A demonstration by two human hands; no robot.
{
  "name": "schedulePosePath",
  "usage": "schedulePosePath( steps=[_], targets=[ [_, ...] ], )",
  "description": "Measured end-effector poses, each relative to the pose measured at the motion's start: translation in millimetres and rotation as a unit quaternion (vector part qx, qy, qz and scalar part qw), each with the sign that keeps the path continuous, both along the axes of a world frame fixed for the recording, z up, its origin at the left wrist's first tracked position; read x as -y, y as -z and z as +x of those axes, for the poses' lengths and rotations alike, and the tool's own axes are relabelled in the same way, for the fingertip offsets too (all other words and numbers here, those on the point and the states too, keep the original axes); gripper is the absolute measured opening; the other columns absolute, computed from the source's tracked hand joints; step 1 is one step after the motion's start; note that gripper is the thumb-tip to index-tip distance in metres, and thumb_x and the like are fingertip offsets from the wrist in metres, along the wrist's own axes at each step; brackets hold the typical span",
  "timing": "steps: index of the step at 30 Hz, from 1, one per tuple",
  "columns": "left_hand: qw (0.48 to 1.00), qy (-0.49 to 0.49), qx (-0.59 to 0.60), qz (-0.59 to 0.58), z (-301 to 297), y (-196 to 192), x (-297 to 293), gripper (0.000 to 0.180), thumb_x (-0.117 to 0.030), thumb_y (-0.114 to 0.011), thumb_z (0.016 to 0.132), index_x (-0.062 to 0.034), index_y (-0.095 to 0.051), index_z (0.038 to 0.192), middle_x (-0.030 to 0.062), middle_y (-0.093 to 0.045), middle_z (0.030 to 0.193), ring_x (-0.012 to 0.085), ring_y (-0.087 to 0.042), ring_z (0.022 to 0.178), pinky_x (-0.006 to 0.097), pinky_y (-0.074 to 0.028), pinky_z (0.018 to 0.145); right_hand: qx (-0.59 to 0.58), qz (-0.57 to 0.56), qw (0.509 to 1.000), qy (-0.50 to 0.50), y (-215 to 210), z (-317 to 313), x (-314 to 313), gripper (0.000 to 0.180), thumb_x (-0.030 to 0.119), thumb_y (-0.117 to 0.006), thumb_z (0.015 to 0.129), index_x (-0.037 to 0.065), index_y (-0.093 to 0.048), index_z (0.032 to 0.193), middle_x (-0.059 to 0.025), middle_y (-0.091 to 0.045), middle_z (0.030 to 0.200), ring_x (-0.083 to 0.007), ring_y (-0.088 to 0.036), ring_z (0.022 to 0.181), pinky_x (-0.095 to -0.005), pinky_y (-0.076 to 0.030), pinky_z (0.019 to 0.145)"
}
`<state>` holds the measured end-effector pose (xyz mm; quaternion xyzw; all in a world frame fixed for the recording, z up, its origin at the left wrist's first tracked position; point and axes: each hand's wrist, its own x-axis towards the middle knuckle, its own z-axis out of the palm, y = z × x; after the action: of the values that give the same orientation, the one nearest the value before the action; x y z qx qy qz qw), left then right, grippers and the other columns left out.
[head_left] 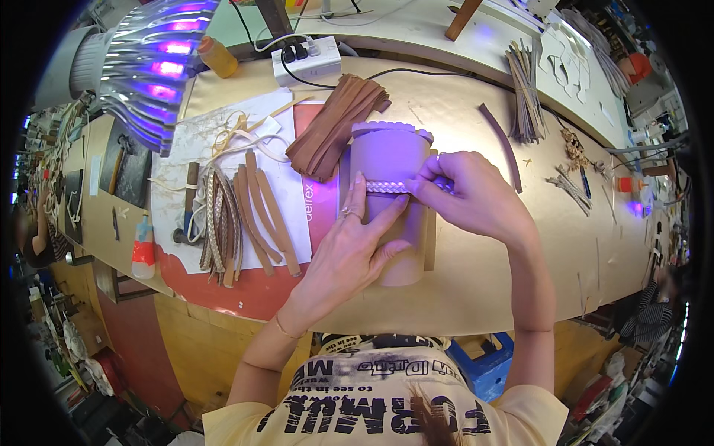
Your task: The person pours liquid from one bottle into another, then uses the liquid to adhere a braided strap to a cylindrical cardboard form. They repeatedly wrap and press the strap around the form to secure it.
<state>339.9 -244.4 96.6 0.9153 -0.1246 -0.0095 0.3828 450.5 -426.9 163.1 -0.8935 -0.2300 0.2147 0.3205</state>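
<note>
In the middle of the table lies a pale cylinder-like form (390, 154), tinted purple by the light, with a scalloped far edge. Across it runs a light braided strip (385, 187). My left hand (354, 244) rests on the form with fingers spread, the index and another fingertip against the strip's left part and lower edge. At the strip's right end, my right hand (480, 192) is closed in a pinch on it; the exact grip is partly hidden by the fingers. A stack of brown leather strips (335, 130) lies just beyond my left hand.
A lamp with a finned housing (149, 74) hangs at upper left. Left on the table are braided strips (217, 223), a hammer (190, 201), flat brown strips (271, 212) and a glue bottle (143, 249). A white power strip (309, 68) with cables stands behind; strip bundles (524, 93) lie right.
</note>
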Motion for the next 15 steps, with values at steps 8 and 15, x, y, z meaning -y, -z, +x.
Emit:
schedulePosePath(
  steps=[8, 15],
  targets=[
    [1.0, 0.01, -0.004, -0.016, -1.1, 0.6, -3.6, 0.06, -0.034, -0.071, 0.09, -0.0195, -0.05, 0.145, 0.0386, -0.02, 0.154, 0.0517, -0.041, 0.133, 0.047, -0.043, 0.105, -0.08, 0.0, 0.996, 0.037, 15.5, -3.0, 16.3, 0.03, 0.029, -0.065, 0.087, 0.0, -0.071, 0.086, -0.0147, -0.063, 0.063, -0.0238, -0.058, 0.053, -0.0361, -0.044, 0.055],
    [1.0, 0.016, -0.008, -0.017, -0.9, -0.6, -5.5, 0.062, -0.036, -0.071, 0.089, -0.0213, -0.05, 0.145, 0.0366, -0.02, 0.155, 0.0508, -0.044, 0.132, 0.046, -0.043, 0.105, -0.128, 0.029, 0.99, 0.046, 25.5, -4.6, 20.0, 0.031, 0.028, -0.069, 0.094, -0.003, -0.071, 0.089, 0.0, -0.057, 0.065, -0.0059, -0.045, 0.059, -0.0258, -0.038, 0.053]
  ],
)
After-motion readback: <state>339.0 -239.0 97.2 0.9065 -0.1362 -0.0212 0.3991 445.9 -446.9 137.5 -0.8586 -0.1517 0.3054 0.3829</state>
